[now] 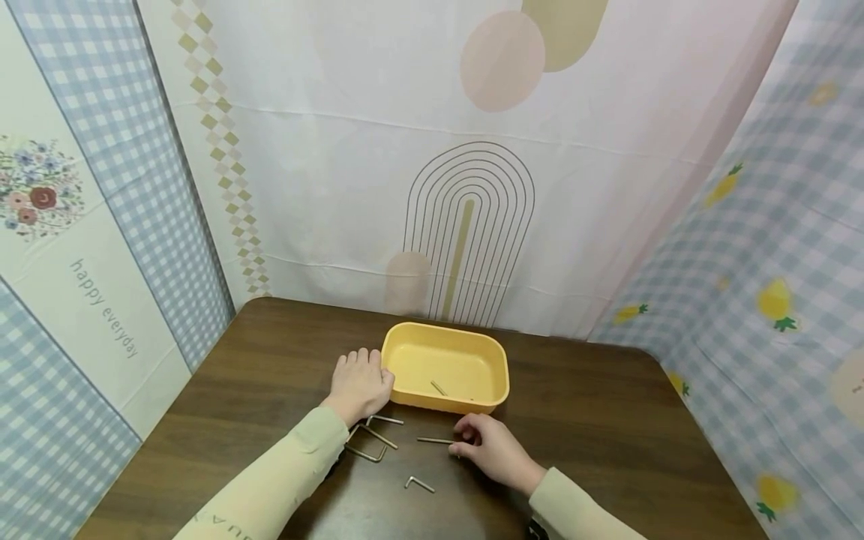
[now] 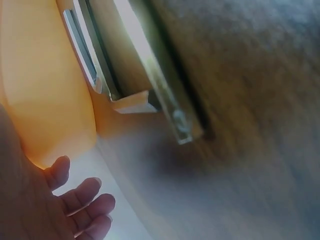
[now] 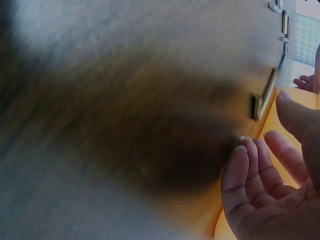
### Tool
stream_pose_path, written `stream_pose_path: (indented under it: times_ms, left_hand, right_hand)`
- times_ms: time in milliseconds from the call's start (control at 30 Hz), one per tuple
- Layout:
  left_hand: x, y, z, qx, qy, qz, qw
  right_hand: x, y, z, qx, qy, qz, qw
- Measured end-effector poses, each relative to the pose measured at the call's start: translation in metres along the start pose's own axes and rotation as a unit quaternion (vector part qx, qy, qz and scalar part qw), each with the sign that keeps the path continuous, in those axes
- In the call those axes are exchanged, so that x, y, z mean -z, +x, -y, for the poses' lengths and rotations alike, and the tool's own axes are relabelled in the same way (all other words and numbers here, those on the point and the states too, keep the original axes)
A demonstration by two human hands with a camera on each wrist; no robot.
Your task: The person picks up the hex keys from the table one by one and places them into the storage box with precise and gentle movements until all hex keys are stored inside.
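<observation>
My left hand [image 1: 361, 382], fingers loose, at yellow tray's [image 1: 415, 366] 9 o'clock, likely steadying it; right hand [image 1: 496, 448] grips nothing, narrow gap presumably suiting hex key [image 1: 435, 440] at its 9 o'clock.

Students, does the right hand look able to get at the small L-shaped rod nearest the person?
Probably yes: the right hand seems empty, and nothing visible on the tabletop blocks its way to the small L-shaped rod.
</observation>
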State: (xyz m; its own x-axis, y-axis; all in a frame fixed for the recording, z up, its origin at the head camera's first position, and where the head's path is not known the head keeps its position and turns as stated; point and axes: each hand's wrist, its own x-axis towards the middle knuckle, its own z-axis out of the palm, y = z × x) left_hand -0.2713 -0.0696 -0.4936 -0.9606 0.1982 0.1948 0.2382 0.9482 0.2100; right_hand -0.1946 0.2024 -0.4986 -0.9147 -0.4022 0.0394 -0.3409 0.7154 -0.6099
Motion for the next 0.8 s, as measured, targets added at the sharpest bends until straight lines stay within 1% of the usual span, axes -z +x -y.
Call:
stream_pose_path:
  times_ms: [133,333,633,800]
  left_hand:
    - [-0.0009,-0.0007,-0.0017,0.007,0.003,-0.003,1.0000]
    - [0.0003,-0.0011,-0.0030,0.012,0.004,-0.005,0.9999]
    - [0.0001,-0.0004,-0.0024,0.011,0.006,-0.005,0.9999]
    - [-0.0001,0.0005,-0.0019,0.012,0.004,-0.003,0.9999]
  right_hand:
    - [-0.0048,0.0003,-0.0008,-0.003,-0.010,-0.005,0.9999]
    - [-0.0084,0.0017,-0.0026,0.003,-0.024,-0.012,0.9996]
    - [-0.0091,0.0009,-0.0025,0.008,-0.038,-0.011,0.9992]
    - [-0.0088,0.0004,-0.0007,0.003,-0.055,0.000,0.9985]
